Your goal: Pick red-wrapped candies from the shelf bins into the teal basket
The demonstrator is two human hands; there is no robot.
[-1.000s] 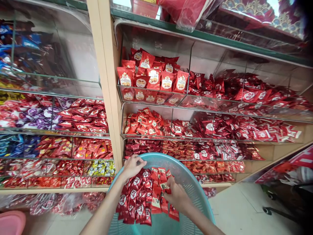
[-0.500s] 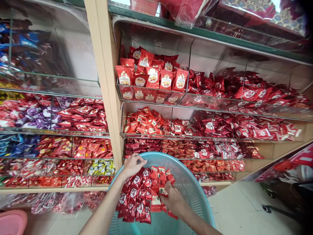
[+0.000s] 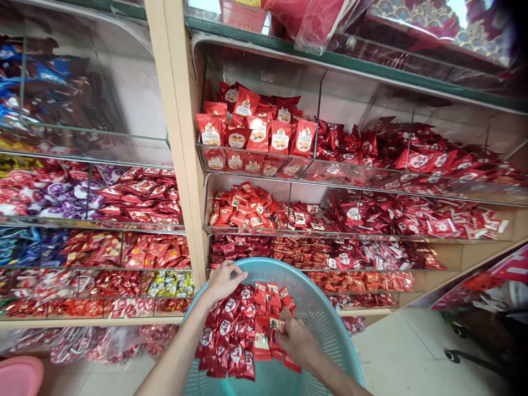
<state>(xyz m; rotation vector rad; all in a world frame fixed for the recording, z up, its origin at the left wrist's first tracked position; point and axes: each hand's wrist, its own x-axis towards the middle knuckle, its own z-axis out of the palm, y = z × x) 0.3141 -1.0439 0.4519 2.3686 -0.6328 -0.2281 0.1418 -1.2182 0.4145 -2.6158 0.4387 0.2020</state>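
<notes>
A turquoise plastic basket [image 3: 345, 335] stands below me with mesh sides. My left hand [image 3: 223, 281] is closed over its far left rim, the fingertips partly hidden. Inside lie dark red candy packets [image 3: 225, 327] with white round labels, arranged close together on the left. To their right are brighter red candy packets [image 3: 261, 336] with cream labels and black characters. My right hand [image 3: 295, 336] reaches into the basket with curled fingers on one of these brighter packets [image 3: 275, 324]. Part of that packet is hidden by the fingers.
Ahead, a shelf unit [image 3: 175, 110] holds clear-fronted bins of wrapped sweets. Its lower bins are just behind the basket. A pink tub [image 3: 20, 377] stands on the floor at left, near bagged sweets [image 3: 82, 342]. Dark chair legs [image 3: 470, 357] are at right.
At my right fingertips the brighter red packet has shifted slightly, and more of its label's black character shows. My left hand stays on the rim.
</notes>
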